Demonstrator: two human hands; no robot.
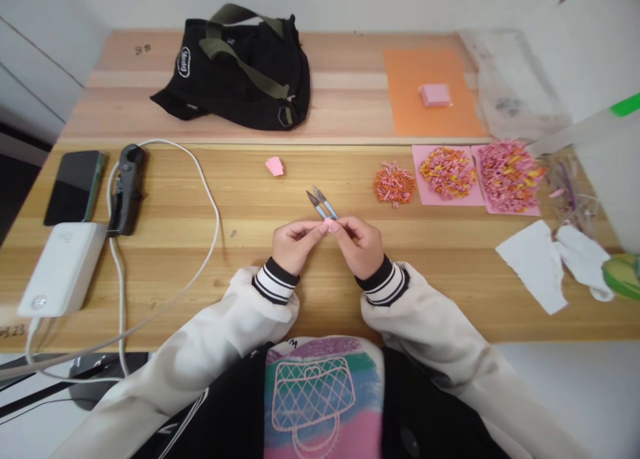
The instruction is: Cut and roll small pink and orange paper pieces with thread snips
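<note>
Both hands, left hand (295,242) and right hand (361,244), pinch one small folded pink paper (330,226) just below the pointed blue-handled snips (321,204).

Bright, even light; warped edges.

The small pink piece (330,226) pinched between the left hand (295,244) and right hand (361,244) is mostly covered by fingertips; its shape cannot be determined. The snips (323,206) have their handle end hidden behind the right hand. A green-and-yellow object (623,276) is cut off at the right edge. The clear plastic sheet (515,86) at the counter's (200,246) far corner is blurred; its contents are unreadable.
</note>
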